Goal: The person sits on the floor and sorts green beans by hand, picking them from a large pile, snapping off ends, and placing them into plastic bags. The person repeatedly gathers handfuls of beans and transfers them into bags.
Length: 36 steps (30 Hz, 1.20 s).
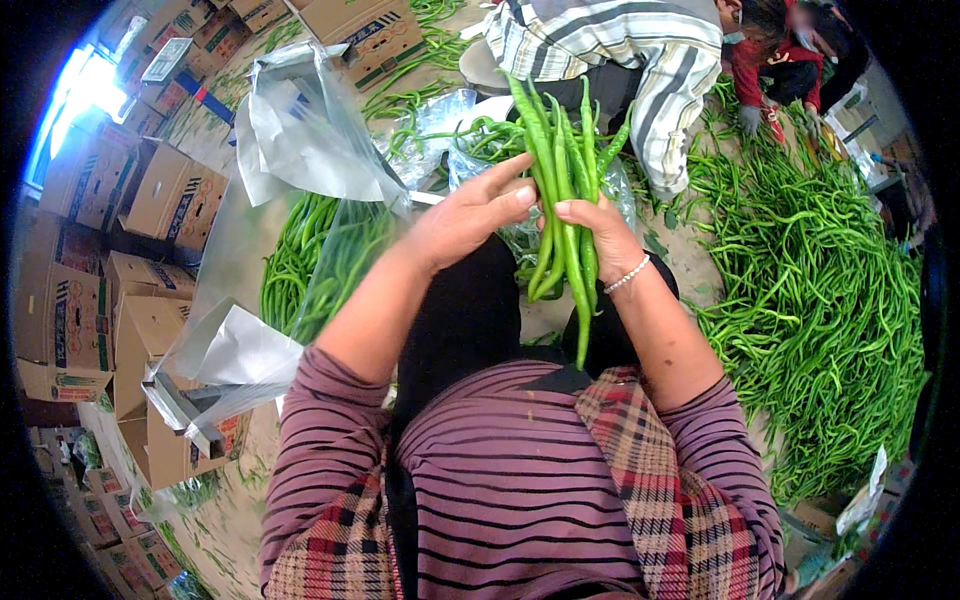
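Observation:
A bundle of long green chili peppers (559, 172) is gripped in my right hand (611, 236), its thumb across them. My left hand (480, 206) is at the bundle's left side, fingers spread; whether its hidden fingers touch the peppers I cannot tell. Beyond and below my left forearm stands a box lined with clear plastic film (337, 127) and white paper (292, 150), with many green peppers (296, 262) lying lengthwise inside. More loose peppers (487, 139) lie on plastic past my hands.
A large heap of green peppers (817, 300) spreads on the floor at right. A person in a striped shirt (600, 45) bends close ahead; others work at the upper right. Cardboard boxes (172, 195) are stacked at left, near a scale (166, 60).

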### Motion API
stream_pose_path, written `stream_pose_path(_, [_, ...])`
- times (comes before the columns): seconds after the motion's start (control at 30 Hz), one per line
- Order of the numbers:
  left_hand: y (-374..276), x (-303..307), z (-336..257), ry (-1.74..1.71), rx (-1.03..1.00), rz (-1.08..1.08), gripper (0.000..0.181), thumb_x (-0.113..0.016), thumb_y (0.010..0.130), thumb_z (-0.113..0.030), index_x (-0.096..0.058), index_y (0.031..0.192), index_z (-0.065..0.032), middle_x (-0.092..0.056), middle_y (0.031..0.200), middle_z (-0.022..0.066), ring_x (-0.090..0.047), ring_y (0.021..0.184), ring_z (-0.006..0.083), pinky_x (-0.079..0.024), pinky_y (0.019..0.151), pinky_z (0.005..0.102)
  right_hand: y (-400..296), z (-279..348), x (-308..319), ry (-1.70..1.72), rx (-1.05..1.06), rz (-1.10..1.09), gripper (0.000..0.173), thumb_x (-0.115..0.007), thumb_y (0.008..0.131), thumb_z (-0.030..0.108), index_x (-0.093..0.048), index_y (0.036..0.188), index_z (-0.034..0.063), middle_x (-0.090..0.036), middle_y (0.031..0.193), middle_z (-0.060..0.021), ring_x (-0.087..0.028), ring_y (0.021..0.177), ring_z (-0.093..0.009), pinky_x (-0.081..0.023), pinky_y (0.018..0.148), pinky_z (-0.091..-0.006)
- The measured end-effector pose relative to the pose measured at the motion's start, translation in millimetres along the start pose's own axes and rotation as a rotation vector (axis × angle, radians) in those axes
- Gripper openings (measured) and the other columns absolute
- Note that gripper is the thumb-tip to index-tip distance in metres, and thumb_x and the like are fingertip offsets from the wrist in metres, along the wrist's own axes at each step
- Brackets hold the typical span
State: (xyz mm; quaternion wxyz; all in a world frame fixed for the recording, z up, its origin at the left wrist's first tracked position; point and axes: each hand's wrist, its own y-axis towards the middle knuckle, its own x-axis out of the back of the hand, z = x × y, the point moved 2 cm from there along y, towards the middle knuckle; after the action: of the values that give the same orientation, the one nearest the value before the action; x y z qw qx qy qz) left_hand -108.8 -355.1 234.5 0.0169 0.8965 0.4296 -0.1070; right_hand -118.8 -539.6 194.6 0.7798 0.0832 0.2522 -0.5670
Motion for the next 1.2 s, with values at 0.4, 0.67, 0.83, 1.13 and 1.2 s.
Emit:
stream_pose_path(0.4, [2.7, -28.9, -53.9, 1.834, -0.900, 0.170, 0.032, -0.054, 0.077, -0.017, -0.052, 0.107, -0.0073, -0.058, 0.107, 0.0099, -0.055, 0.108, 0.0254, -0.036, 0.103, 0.0436, -12.4, 33.0, -34.0, -0.451, -0.181, 0.358, 0.058, -0.072, 0.061, 0.024, -0.055, 0.110, -0.0012, -0.064, 0.089, -0.0128, -0.064, 0.081, -0.023, -0.052, 0.074, -0.0335])
stream_pose_path(0.67, [-37.0, -1.5, -31.6, 1.603, -0.866, -0.048, 0.025, -0.059, 0.071, -0.018, -0.055, 0.093, -0.0067, -0.056, 0.082, 0.0086, -0.058, 0.080, 0.0276, -0.047, 0.073, 0.0385, 2.7, 24.2, -68.1, -0.510, -0.353, 0.641, 0.062, -0.073, 0.068, 0.043, -0.054, 0.107, -0.0018, -0.065, 0.088, -0.0147, -0.066, 0.076, -0.025, -0.054, 0.071, -0.0358])
stream_pose_path(0.83, [-95.5, 32.1, -71.7, 1.386, -0.706, -0.366, 0.044, -0.072, 0.064, -0.012, -0.057, 0.105, -0.0058, -0.062, 0.095, 0.0123, -0.061, 0.089, 0.0316, -0.049, 0.077, 0.0400, 15.5, 39.4, -125.0, -0.056, -0.442, 0.798, 0.084, -0.044, 0.081, 0.071, -0.046, 0.126, -0.0007, -0.063, 0.104, -0.0210, -0.065, 0.090, -0.029, -0.054, 0.080, -0.0382])
stream_pose_path(1.13, [-201.8, 136.5, -139.6, 1.093, -0.587, -1.415, 0.025, -0.073, 0.071, -0.016, -0.061, 0.088, -0.0025, -0.065, 0.076, 0.0028, -0.060, 0.067, 0.0102, -0.049, 0.065, 0.0264, 95.5, -30.0, -216.2, -0.425, 0.037, 0.828, 0.059, -0.056, 0.090, 0.035, -0.041, 0.134, 0.0001, -0.064, 0.101, -0.0139, -0.062, 0.093, -0.019, -0.049, 0.087, -0.0338])
stream_pose_path(1.2, [-210.6, 154.0, -128.5, 1.044, -0.585, -1.491, 0.027, -0.073, 0.070, -0.016, -0.061, 0.090, -0.0026, -0.065, 0.078, 0.0034, -0.059, 0.068, 0.0103, -0.048, 0.065, 0.0263, 99.8, -56.7, -229.6, -0.573, 0.167, 0.790, 0.056, -0.063, 0.086, 0.024, -0.042, 0.134, 0.0029, -0.060, 0.109, -0.0121, -0.057, 0.101, -0.016, -0.046, 0.090, -0.0312])
